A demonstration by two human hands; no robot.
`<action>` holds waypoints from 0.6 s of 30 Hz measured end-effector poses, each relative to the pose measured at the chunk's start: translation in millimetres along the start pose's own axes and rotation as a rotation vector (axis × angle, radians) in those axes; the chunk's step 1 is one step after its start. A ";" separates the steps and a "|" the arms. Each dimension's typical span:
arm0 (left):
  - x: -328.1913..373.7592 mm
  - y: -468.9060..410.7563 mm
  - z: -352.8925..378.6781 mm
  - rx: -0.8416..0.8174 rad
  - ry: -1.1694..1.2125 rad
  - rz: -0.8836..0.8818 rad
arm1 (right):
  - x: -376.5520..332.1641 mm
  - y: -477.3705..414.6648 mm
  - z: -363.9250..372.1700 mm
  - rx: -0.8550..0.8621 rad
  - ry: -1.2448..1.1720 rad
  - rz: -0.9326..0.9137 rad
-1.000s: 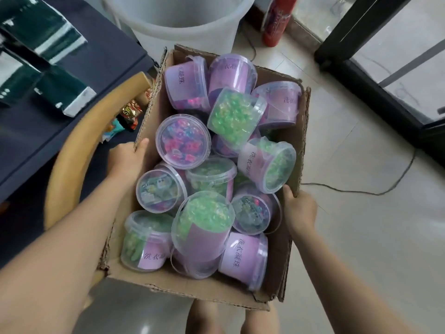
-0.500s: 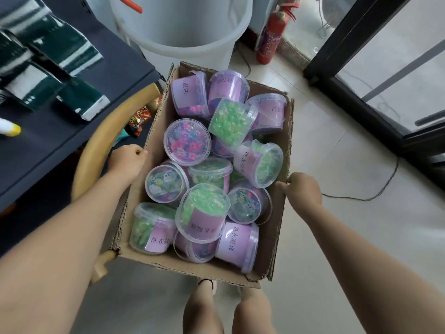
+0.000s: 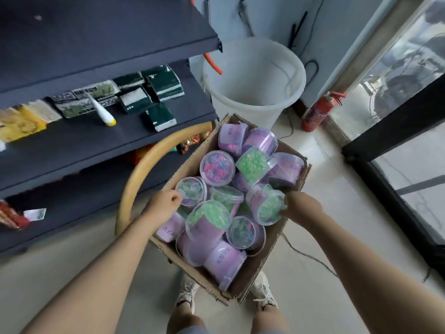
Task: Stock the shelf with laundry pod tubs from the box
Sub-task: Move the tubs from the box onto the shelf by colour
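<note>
**A:** Head view, status?

**B:** Cardboard box (image 3: 254,277) is full of laundry pod tubs (image 3: 215,220): purple labels, clear lids, loosely piled, several on their sides. Left hand (image 3: 163,203) is curled over the box's left rim and grips it. Right hand (image 3: 301,206) is curled round the right rim, beside a tilted green-pod tub.

**A:** Box on the floor?

**B:** Looks carried. Shoes show below its near corner. Base is hidden.

**A:** Shelf?

**B:** Dark shelf (image 3: 96,143) stands left of the box. Green packets (image 3: 163,85) and a yellow-tipped tube (image 3: 102,112) sit on the tier up-left of it. No tubs on any visible tier.

**A:** Progress?

**B:** My read is none stocked. No tub is in either hand and the box is not yet set down, so all the placing is left.

**A:** Clutter?

**B:** White bucket (image 3: 252,75) is beyond the box, fire extinguisher (image 3: 317,112) beyond-right, and a curved wooden rail (image 3: 144,169) just left.
</note>
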State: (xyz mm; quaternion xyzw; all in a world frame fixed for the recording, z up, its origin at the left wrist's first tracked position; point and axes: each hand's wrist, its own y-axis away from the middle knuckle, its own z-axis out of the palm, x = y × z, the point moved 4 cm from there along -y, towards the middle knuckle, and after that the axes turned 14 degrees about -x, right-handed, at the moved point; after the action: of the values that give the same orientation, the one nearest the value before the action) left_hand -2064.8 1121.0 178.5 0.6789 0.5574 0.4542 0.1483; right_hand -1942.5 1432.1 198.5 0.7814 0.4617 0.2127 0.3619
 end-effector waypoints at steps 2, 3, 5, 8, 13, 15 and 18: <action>2.5 16.9 20.8 0.071 0.065 -0.041 | 3.8 -7.3 -9.4 0.036 0.069 -0.087; 3.2 25.4 31.5 0.108 0.107 -0.076 | 7.0 -10.9 -11.0 0.050 0.092 -0.132; 5.5 32.8 41.5 0.157 0.142 -0.102 | 9.4 -15.1 -14.4 0.075 0.092 -0.189; 10.9 44.7 70.5 0.257 0.238 -0.180 | 17.8 -19.1 -18.4 0.106 0.117 -0.291; 18.8 50.4 122.1 0.362 0.355 -0.338 | 21.4 -39.9 -20.2 0.109 0.028 -0.459; 20.0 47.6 136.4 0.423 0.436 -0.373 | 16.3 -52.4 -17.6 0.070 -0.013 -0.515; 17.9 39.2 146.9 0.535 0.560 -0.401 | 3.2 -69.7 -13.1 0.002 -0.072 -0.542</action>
State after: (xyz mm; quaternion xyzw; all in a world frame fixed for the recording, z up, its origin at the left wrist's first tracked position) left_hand -1926.1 1168.7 134.5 0.4225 0.7950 0.4225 -0.1046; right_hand -1989.3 1461.4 153.9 0.6368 0.6411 0.0798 0.4208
